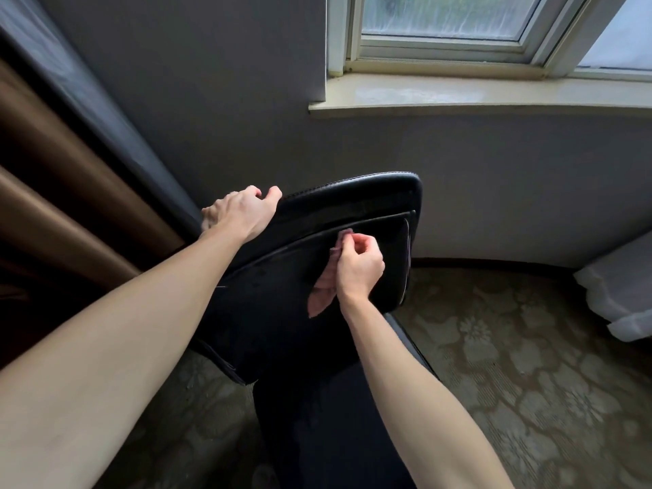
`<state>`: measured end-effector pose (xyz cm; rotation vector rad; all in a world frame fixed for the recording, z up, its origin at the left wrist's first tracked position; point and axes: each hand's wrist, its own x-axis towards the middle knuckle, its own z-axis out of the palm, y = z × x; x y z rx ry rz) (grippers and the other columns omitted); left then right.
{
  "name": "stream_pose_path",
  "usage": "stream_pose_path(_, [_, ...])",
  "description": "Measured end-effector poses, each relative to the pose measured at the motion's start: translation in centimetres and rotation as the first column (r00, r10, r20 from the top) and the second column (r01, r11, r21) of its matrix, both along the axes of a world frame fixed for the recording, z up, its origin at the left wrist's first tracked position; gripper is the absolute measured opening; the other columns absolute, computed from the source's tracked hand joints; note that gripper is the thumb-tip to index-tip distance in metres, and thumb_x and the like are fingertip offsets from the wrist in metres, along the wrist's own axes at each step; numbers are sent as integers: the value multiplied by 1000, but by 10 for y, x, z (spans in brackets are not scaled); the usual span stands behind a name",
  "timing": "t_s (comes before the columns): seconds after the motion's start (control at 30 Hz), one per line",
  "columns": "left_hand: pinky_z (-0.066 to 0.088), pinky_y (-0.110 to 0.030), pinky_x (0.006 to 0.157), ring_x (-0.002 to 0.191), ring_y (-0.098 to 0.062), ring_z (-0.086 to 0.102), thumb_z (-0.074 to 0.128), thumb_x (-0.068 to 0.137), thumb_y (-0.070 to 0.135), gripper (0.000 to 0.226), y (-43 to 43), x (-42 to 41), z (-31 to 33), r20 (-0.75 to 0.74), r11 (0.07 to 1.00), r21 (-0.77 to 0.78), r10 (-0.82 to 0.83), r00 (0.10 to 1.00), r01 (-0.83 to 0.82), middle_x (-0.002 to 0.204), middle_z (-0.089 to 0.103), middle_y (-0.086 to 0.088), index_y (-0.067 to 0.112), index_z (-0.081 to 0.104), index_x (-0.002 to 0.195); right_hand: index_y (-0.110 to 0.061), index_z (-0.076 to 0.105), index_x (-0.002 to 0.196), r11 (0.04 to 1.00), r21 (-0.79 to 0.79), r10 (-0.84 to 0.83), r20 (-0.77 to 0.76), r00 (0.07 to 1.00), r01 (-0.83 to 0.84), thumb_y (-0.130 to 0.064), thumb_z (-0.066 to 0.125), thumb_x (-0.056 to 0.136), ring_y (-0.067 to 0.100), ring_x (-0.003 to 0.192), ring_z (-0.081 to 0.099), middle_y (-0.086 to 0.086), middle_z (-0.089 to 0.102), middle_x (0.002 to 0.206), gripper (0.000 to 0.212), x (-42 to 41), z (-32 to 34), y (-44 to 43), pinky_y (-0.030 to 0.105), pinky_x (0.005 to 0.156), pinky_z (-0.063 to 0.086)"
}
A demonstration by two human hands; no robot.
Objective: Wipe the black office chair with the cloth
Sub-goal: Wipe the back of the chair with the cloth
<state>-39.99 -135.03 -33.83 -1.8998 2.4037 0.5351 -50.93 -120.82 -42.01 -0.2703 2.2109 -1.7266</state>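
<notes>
Wiping is judged to be under way; the cloth (323, 294) is pinched in the curled fingers of the right hand (358, 268) and pressed against the back of the black office chair (352, 206); its top corner is gripped by the left hand (243, 213); most surfaces are judged unwiped; no container is seen.

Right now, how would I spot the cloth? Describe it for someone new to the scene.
Below the window stands the black chair. On its backrest, the right hand pinches the cloth. It is the only pink thing there, small and crumpled, hanging below the hand.
</notes>
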Motion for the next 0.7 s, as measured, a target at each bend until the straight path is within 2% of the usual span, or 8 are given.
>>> stream_pose_path(0.13, [33, -46, 102, 122, -38, 51, 19, 90, 67, 66, 0, -1, 1, 5, 1000, -3, 2, 1000, -2, 134, 59, -9, 34, 52, 137, -15, 69, 85, 977, 20, -213, -6, 977, 213, -27, 65, 90, 21, 86, 64, -2, 68, 81, 13, -51, 16, -7, 28, 82, 45])
stream_pose_path(0.23, [33, -45, 101, 121, -38, 51, 19, 90, 66, 65, 0, -2, 0, 8, 1000, -4, 2, 1000, -2, 133, 59, -8, 34, 53, 136, -18, 70, 93, 965, 45, -262, 70, 962, 260, -25, 64, 90, 20, 94, 64, -2, 70, 89, 10, -76, 23, -7, 23, 76, 38])
stream_pose_path(0.3, [33, -46, 101, 120, -38, 51, 19, 90, 65, 63, 0, -3, 1, 6, 1000, -4, 6, 1000, -6, 131, 60, -8, 35, 55, 133, -20, 71, 95, 970, 55, -241, 67, 968, 238, -27, 63, 91, 18, 94, 62, -1, 72, 94, 12, -76, 22, -6, 23, 76, 37])
stream_pose_path(0.4, [31, -50, 109, 119, -39, 52, 20, 93, 61, 60, 2, -4, 3, 10, 1000, -15, -5, 1000, 5, 129, 60, -10, 32, 58, 129, -20, 73, 92, 975, 50, -219, 55, 974, 216, -30, 65, 90, 15, 91, 60, -2, 72, 93, 13, -65, 22, -6, 23, 80, 40])
stream_pose_path(0.47, [27, -54, 113, 119, -39, 52, 19, 94, 59, 59, 2, -5, 4, 12, 1000, -13, -12, 1000, 12, 129, 60, -11, 30, 59, 127, -22, 73, 87, 978, 31, -206, 39, 978, 205, -33, 66, 88, 19, 93, 64, -4, 72, 87, 12, -59, 19, -9, 32, 91, 47])
stream_pose_path(0.53, [25, -55, 114, 119, -39, 52, 19, 94, 58, 58, 2, -5, 4, 11, 1000, -9, -14, 1000, 14, 129, 60, -12, 29, 60, 125, -26, 70, 81, 988, 27, -153, 22, 988, 153, -34, 67, 86, 19, 93, 65, -8, 69, 79, 9, -45, 18, -13, 39, 96, 47])
stream_pose_path(0.6, [24, -55, 115, 118, -39, 52, 19, 94, 57, 57, 2, -5, 5, 6, 1000, -8, -16, 1000, 16, 127, 61, -12, 29, 61, 122, -25, 71, 85, 997, -8, -78, 17, 997, 78, -31, 69, 85, 15, 94, 64, -9, 68, 80, 6, -20, 16, -15, 36, 98, 46])
stream_pose_path(0.7, [25, -54, 115, 119, -39, 52, 19, 94, 58, 59, 3, -2, 6, -2, 1000, 3, -7, 1000, 7, 127, 61, -11, 29, 60, 124, -15, 73, 101, 996, -89, 7, 7, 1000, -6, -22, 70, 87, 8, 96, 63, -6, 71, 95, 16, 8, 13, -14, 23, 94, 47])
